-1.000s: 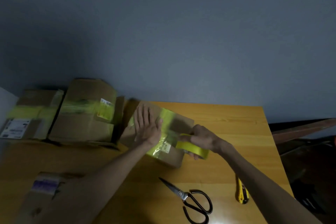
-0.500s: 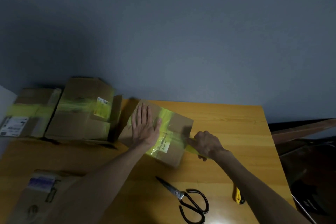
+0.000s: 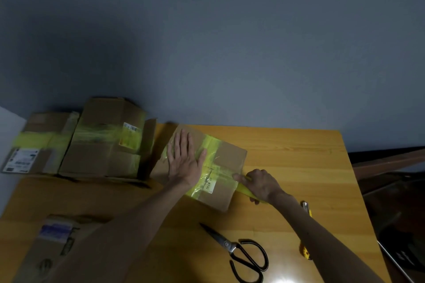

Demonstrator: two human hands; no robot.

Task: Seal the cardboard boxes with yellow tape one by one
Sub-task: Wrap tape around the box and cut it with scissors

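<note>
Head view: small brown cardboard box (image 3: 230, 156) sat on the orange wooden table (image 3: 299, 149), left hand (image 3: 184, 163) flat on its lid, fingers straight. Right hand (image 3: 262, 185), curled round the yellow tape roll (image 3: 245, 190), had dropped to the box's right edge, forefinger pressing tape down; this seal judged nearly done
</note>
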